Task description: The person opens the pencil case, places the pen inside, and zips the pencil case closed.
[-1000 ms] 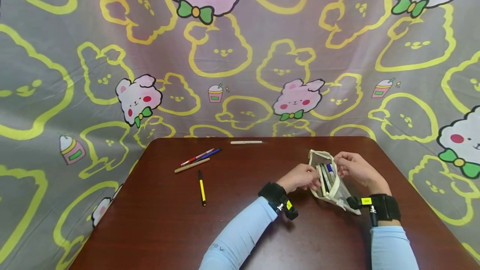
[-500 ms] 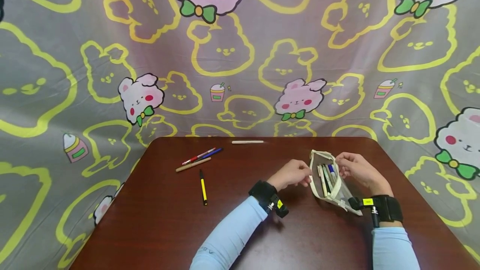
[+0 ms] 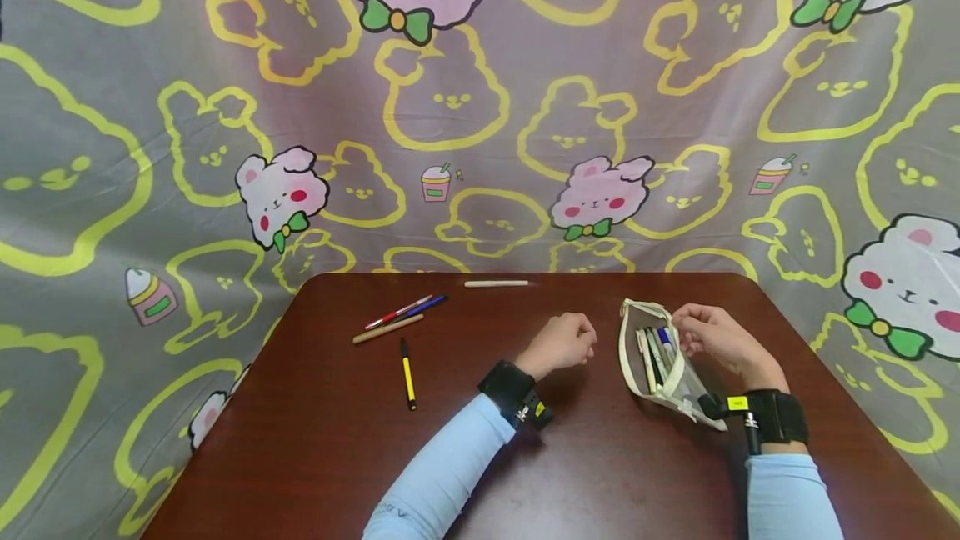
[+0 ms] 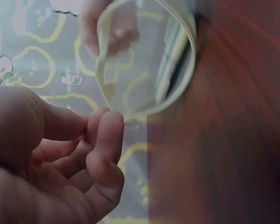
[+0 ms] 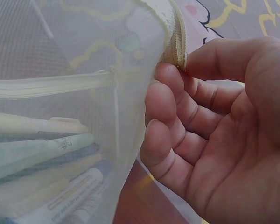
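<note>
A sheer mesh pencil case (image 3: 626, 361) with a cream zip edge lies on the right of the table, its mouth gaping. Several pens (image 3: 651, 357) show inside it. My right hand (image 3: 708, 338) pinches the zipped rim (image 5: 179, 39) between thumb and index finger, the other fingers curved against the mesh. To the left of the case, apart from it in the head view, my left hand (image 3: 562, 342) hovers with loosely curled fingers and holds nothing. In the left wrist view its fingertips (image 4: 112, 123) overlap the case's rim.
A yellow and black pen (image 3: 408, 377) lies left of centre on the brown table (image 3: 315, 440). Beyond it are a red pen (image 3: 397, 312), a blue pen (image 3: 427, 306) and a tan pen (image 3: 388, 329). One pale pen (image 3: 497, 283) lies by the far edge, before a patterned curtain (image 3: 480, 165).
My left hand has come away from the mouth of the pencil case and moved left. The right hand keeps its hold on the rim, and the case stays in place.
</note>
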Tool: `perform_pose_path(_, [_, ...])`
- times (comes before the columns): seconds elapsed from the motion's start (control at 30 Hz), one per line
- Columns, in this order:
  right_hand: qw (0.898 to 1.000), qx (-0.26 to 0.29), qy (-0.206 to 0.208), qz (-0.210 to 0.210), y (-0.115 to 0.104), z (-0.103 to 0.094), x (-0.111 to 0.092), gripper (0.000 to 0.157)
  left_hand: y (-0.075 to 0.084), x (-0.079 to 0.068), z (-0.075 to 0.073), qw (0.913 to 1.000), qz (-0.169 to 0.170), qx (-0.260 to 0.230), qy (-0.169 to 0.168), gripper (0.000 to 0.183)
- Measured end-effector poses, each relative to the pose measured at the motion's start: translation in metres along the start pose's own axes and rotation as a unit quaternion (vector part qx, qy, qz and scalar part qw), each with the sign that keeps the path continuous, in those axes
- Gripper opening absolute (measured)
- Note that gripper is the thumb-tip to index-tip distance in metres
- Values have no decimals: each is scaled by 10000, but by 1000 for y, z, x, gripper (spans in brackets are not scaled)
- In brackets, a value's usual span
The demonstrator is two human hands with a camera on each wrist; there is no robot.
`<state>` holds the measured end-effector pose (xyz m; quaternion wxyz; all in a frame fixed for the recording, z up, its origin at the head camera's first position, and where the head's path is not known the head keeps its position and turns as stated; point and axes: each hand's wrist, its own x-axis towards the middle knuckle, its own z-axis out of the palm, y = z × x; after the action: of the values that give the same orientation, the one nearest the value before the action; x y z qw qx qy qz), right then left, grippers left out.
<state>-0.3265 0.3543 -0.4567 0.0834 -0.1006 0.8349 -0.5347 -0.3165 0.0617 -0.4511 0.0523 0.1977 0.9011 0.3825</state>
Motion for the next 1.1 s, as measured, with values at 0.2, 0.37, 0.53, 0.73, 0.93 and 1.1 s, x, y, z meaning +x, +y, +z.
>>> perform_pose_path(0.2, [9999, -62, 56, 70, -3, 0, 0, 37, -13, -6, -19, 9882, 340, 1402, 521, 14])
perform_pose_path(0.37, [9999, -36, 22, 100, -4, 1, 2, 36, -27, -15, -35, 9861, 426, 1504, 562, 13])
perform_pose_path(0.53, [9999, 35, -18, 105, -3, 0, 1, 32, -42, -26, -47, 9867, 303, 1495, 563, 12])
perform_pose_path(0.73, [9999, -35, -13, 162, -2, 1, -1, 30, -53, -42, -62, 9878, 100, 1475, 488, 17])
perform_pose_path(0.93, [9998, -129, 5, 128, -3, 1, -1, 28, -62, -58, -82, 9874, -16, 1464, 599, 19])
perform_pose_path(1.1, [9998, -169, 15, 144, -4, 0, 0, 31, -68, -72, -94, 9897, -156, 1284, 609, 18])
